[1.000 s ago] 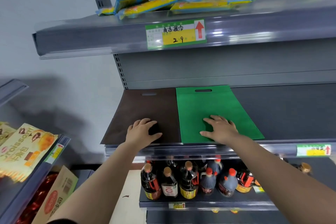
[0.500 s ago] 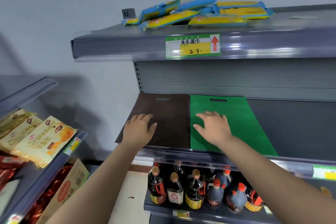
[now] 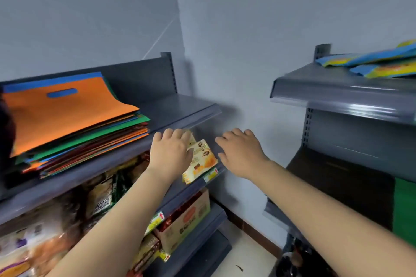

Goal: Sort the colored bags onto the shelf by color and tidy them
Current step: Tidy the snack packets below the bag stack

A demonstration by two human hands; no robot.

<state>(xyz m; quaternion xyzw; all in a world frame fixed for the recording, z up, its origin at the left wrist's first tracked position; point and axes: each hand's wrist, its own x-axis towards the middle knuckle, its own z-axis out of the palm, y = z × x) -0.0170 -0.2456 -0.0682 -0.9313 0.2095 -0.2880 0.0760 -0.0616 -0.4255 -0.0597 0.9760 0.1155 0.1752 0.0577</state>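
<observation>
Both hands are in mid-air in the corner gap between the two shelf units, neither holding anything.

Left hand (image 3: 171, 153): palm down, fingers (image 3: 167, 135) loosely extended and slightly spread. It hangs in front of the grey metal left shelf (image 3: 180, 108), level with its front lip, and overlaps a yellow snack packet (image 3: 200, 162) on the tier below. I cannot tell if it touches the packet.

Right hand (image 3: 242, 153): palm down, fingers (image 3: 234, 134) relaxed and a little apart, hovering against the wall, touching nothing.

The stack of flat non-woven coloured bags (image 3: 74, 126) lies on the left shelf, up and left of the left fingers, near but clearly apart from them. The top bag is orange with a slot handle cut-out. Blue, green, red and more orange edges fan out unevenly beneath. The stack's front corner overhangs the shelf lip.

The flat brown bag (image 3: 337, 177) and flat green bag (image 3: 404, 204) lie side by side on the middle tier of the grey right shelf (image 3: 337, 92), well right of the right fingers. The green bag is cut off by the frame edge.

Blue-and-yellow packets (image 3: 378, 63) lie on the right shelf's top tier. A cardboard box (image 3: 186, 220) and blurred snack bags fill the lower left tiers.
</observation>
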